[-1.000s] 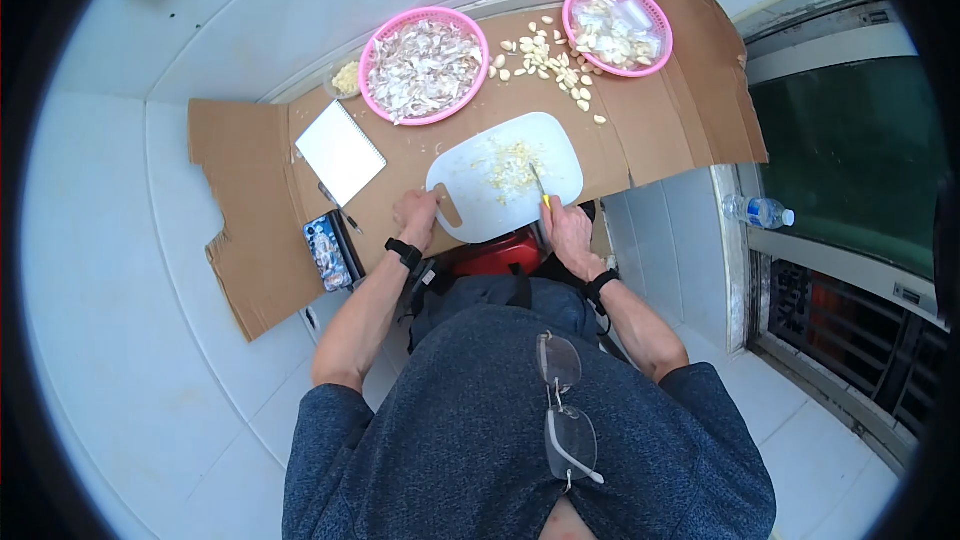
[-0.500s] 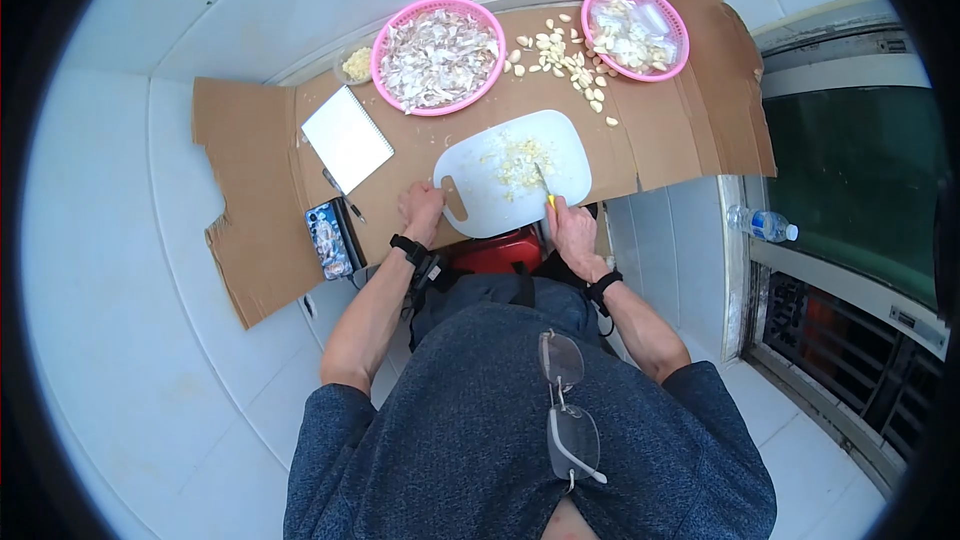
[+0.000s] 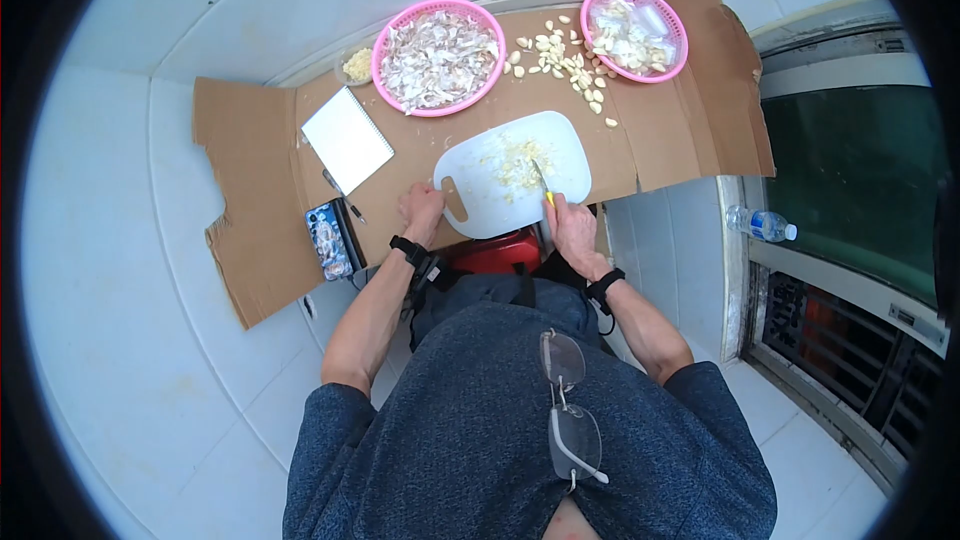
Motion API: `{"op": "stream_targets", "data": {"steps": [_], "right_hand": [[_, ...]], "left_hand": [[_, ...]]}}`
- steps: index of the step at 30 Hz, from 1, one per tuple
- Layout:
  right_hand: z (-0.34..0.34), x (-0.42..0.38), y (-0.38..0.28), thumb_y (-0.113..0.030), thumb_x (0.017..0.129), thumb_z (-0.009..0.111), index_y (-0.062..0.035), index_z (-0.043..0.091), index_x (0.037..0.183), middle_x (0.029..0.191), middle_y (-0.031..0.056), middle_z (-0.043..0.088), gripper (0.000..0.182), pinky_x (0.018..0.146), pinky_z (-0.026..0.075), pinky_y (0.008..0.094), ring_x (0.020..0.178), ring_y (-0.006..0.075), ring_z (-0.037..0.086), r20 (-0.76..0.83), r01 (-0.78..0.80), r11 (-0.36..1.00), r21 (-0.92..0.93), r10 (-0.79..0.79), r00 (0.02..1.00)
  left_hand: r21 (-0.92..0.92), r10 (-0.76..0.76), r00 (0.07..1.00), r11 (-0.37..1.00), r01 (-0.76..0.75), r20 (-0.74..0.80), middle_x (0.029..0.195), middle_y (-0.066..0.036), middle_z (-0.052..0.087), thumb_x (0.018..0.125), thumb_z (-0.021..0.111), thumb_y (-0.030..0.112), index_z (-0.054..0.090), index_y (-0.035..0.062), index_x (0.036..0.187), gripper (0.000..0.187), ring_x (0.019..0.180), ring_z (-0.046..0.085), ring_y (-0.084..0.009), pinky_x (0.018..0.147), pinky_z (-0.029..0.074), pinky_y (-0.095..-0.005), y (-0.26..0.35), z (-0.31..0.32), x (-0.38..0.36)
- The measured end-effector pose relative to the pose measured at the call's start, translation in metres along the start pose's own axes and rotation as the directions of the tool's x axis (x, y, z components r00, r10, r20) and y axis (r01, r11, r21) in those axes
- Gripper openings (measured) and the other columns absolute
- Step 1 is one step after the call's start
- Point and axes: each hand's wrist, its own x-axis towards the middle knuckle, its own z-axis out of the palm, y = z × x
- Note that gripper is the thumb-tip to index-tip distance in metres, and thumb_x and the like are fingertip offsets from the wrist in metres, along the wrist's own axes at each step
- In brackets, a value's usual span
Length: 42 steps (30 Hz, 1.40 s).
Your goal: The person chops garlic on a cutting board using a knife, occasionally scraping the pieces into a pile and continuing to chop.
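Note:
A white cutting board (image 3: 487,210) lies near the cardboard's front edge, with finely chopped pale bits (image 3: 517,164) spread over its middle. My right hand (image 3: 573,227) is closed round the yellow handle of a small knife (image 3: 540,176), whose blade rests over the bits. Beside the board's handle slot, my left hand (image 3: 422,206) touches the board's left edge. Its fingers are bent and close together, with their tips partly hidden. Peeled cloves (image 3: 565,62) lie scattered behind the board.
Behind the board stand a pink basket (image 3: 497,75) of papery skins, a second pink basket (image 3: 683,45) holding cloves and a bag, and a small bowl of minced bits (image 3: 357,65). A notebook (image 3: 347,139), pen (image 3: 345,197) and patterned phone (image 3: 329,240) lie left.
My right hand and the knife have shifted very slightly to the left over the board. My left hand stays at the board's edge.

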Motion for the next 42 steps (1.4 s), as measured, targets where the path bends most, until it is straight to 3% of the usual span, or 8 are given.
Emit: {"op": "stream_targets", "data": {"steps": [23, 42], "right_hand": [[0.001, 0.008, -0.007, -0.025, 0.105, 0.065, -0.005, 0.064, 0.1, 0.061, 0.0148, 0.063, 0.02, 0.062, 0.053, 0.0481, 0.056, 0.0358, 0.065, 0.013, -0.002, 1.0, 0.025, 0.002, 1.0], [0.01, 0.029, -0.014, -0.027, 0.107, 0.063, -0.0046, 0.063, 0.102, 0.064, 0.0175, 0.066, 0.023, 0.059, 0.054, 0.0516, 0.06, 0.0393, 0.067, 0.055, 0.005, 0.999, 0.033, -0.007, 0.998]], "left_hand": [[0.067, 0.033, 0.998, 0.997, -0.03, -0.05, 0.118, -0.022, 0.067, 0.087, 0.066, 0.018, 0.077, 0.0126, 0.101, 0.019, 0.116, 0.063, -0.0405, 0.097, 0.053, -0.0508, -0.003, 0.009, 0.0], [0.119, 0.023, 0.997, 0.993, -0.015, -0.07, 0.123, -0.021, 0.065, 0.088, 0.067, 0.022, 0.076, 0.0134, 0.101, 0.018, 0.12, 0.06, -0.0412, 0.102, 0.05, -0.0512, 0.001, 0.006, -0.005]]}}
